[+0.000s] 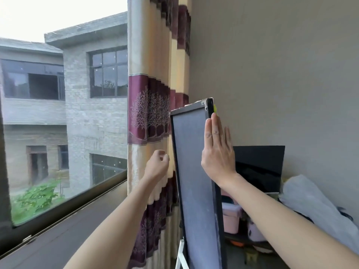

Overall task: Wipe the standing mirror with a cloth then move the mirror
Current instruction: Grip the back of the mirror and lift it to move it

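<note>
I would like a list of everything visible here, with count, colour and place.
standing mirror: one, black frame, grey back facing the camera, centre, tilted
cloth: one, yellow-green, only a bit shows behind the mirror's top right corner
curtain: one, cream and purple, beside the window
window: one, dark frame, left
dark screen: one, black, against the right wall
left hand: loosely curled, near the curtain
right hand: flat on the mirror's right edge
</note>
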`<act>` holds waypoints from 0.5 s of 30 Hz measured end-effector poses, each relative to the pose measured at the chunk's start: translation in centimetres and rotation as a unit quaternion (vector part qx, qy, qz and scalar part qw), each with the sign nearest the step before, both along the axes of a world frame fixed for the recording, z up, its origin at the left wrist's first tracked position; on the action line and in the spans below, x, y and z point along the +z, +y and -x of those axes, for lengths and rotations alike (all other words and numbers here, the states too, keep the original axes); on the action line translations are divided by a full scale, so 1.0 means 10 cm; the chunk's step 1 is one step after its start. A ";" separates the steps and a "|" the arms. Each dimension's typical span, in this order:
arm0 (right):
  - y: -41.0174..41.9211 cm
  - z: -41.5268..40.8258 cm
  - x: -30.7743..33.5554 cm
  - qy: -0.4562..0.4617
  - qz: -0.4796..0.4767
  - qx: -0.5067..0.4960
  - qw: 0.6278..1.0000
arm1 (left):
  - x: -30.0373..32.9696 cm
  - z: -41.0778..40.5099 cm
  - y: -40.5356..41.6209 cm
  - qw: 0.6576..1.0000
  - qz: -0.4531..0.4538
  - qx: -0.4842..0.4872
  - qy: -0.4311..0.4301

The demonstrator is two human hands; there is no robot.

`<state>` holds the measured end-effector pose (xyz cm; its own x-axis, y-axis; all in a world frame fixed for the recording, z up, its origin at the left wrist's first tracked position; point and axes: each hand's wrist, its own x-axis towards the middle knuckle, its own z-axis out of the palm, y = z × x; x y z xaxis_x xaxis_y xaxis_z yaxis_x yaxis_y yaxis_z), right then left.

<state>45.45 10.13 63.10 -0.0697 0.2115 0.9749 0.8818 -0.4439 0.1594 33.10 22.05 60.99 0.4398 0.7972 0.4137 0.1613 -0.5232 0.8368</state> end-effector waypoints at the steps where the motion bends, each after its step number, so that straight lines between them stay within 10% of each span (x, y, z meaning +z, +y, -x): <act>1: -0.03 -0.06 0.00 0.010 -0.013 -0.002 1.000 | 0.00 -0.09 -0.03 1.000 0.001 -0.008 0.003; 15: -0.92 -1.16 0.18 0.235 -0.160 -0.111 0.952 | -0.08 -1.39 -0.24 0.999 0.037 -0.026 -0.005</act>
